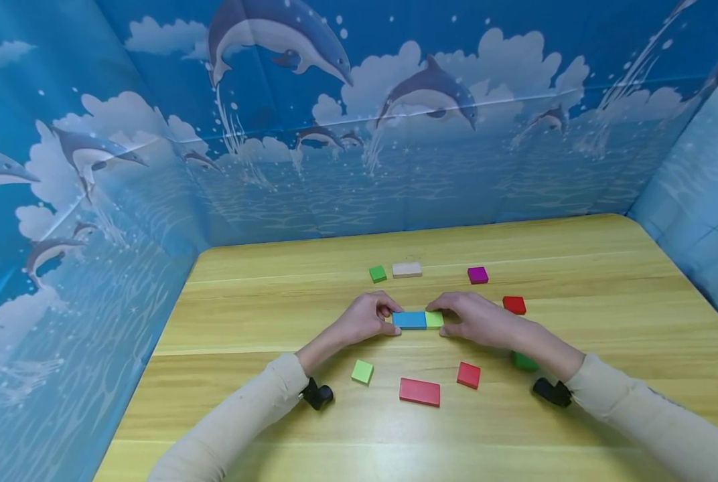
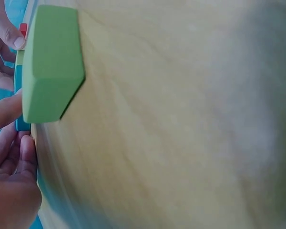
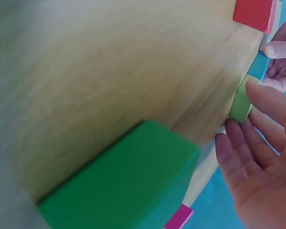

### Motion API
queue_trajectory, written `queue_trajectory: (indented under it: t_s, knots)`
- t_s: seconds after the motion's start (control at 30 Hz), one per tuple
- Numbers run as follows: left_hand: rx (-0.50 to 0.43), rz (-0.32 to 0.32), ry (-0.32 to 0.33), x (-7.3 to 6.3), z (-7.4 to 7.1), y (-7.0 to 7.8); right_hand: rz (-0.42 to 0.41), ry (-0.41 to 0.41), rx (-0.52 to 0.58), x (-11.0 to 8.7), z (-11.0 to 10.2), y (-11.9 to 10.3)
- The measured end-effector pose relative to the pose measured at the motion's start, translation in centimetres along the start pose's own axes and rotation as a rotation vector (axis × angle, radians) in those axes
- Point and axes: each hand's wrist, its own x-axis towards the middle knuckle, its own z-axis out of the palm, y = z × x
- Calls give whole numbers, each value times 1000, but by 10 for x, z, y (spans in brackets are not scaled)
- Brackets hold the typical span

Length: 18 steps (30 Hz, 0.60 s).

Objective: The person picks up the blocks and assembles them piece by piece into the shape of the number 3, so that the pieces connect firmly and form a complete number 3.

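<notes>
A blue rectangular block (image 1: 408, 320) and a light green square block (image 1: 434, 320) lie end to end on the table, forming one straight bar. My left hand (image 1: 364, 317) pinches the left end of the blue block, index finger at its far edge and thumb at its near edge. At the other end my right hand (image 1: 477, 319) holds the light green block the same way, between thumb and fingers. The right wrist view also shows the thumb over this green block (image 3: 240, 102), with the blue block (image 3: 259, 65) right behind it.
Around the hands lie a light green block (image 1: 362, 371), a red rectangle (image 1: 420, 392), red squares (image 1: 469, 375) (image 1: 514, 305), a purple block (image 1: 477, 275), a white block (image 1: 407, 270) and a green block (image 1: 378, 274). Under the right forearm sits a dark green block (image 1: 524, 361). Dolphin-print curtains (image 1: 359, 187) border the table.
</notes>
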Motion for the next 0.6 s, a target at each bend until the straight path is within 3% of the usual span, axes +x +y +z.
queue_trajectory:
  t_s: [0.3,0.6]
  knots:
    - [1,8,12,0,0,-1,27,21,24,-4,-4,1]
    - [-2,4,12,-1,2,-1,58,80,35,-24,-11,8]
